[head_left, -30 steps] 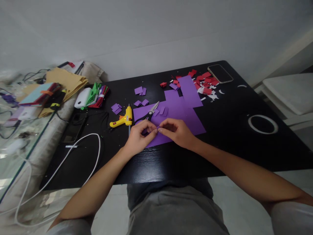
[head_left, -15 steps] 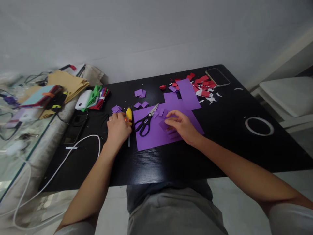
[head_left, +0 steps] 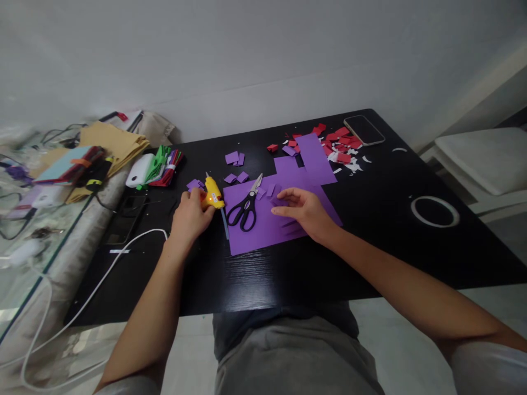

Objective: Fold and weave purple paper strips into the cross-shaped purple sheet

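Under the left hand (head_left: pixel 190 216), whose fingers are wrapped around its handle, is the yellow glue gun (head_left: pixel 214 195), its nozzle pointing away from the person and a greyish stick (head_left: pixel 224 222) running from its rear end back toward the near side. The two hands are well apart. The right hand (head_left: pixel 307 213) is over the purple sheet (head_left: pixel 247 238), its thumb and fingers curved toward each other; whether they pinch a small piece of paper cannot be told. Between the hands, black-handled scissors (head_left: pixel 246 211) lie on the sheet, blades partly parted and tips pointing away, and small purple pieces (head_left: pixel 270 190) lie just beyond the right fingertips. Just past the left hand is a little purple pile (head_left: pixel 193 184), with a pair of purple pieces (head_left: pixel 236 178) and another small stack (head_left: pixel 233 158) farther out to its right. Beyond the right hand, a purple strip (head_left: pixel 316 159) overlaps the sheet, with red scraps (head_left: pixel 343 144) and white scraps (head_left: pixel 354 164) beside it and a phone (head_left: pixel 364 130) behind them. Well to the right of that hand lies a pale ring (head_left: pixel 436 225); to the left of the left hand, a white cable (head_left: pixel 117 258) curves over the black table (head_left: pixel 247 285).
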The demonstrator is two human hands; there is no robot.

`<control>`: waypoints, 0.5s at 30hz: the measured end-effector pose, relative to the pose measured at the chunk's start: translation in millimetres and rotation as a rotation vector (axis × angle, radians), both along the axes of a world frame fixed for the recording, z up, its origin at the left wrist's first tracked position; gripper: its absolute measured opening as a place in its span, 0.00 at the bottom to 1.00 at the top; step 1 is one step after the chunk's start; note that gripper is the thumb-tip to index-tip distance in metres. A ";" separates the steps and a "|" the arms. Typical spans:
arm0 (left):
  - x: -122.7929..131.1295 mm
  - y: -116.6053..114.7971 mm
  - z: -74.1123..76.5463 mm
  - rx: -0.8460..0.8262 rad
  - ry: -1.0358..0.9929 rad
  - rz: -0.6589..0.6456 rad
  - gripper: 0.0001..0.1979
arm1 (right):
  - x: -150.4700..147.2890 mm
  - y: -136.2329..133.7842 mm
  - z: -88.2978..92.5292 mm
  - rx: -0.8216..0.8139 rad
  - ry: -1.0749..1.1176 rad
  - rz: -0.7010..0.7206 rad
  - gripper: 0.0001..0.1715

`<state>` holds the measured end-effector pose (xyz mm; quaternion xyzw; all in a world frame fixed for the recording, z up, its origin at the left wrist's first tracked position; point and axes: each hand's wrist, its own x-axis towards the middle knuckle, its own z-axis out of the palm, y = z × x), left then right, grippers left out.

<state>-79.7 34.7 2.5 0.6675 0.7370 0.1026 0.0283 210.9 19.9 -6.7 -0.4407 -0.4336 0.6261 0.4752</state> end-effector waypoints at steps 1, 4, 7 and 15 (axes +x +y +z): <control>-0.1 0.1 1.8 0.046 -0.021 -0.007 0.20 | 0.4 0.5 -0.2 -0.008 0.013 0.003 0.22; 1.1 -1.1 6.2 0.235 -0.142 -0.071 0.19 | 1.3 1.7 -0.3 -0.030 0.059 0.022 0.19; 7.1 -6.0 8.9 0.351 -0.352 -0.147 0.19 | 1.2 1.8 0.2 -0.043 0.071 0.019 0.17; 31.7 -28.2 9.6 0.384 -0.526 -0.376 0.15 | 0.6 2.9 -0.5 -0.006 0.070 -0.060 0.18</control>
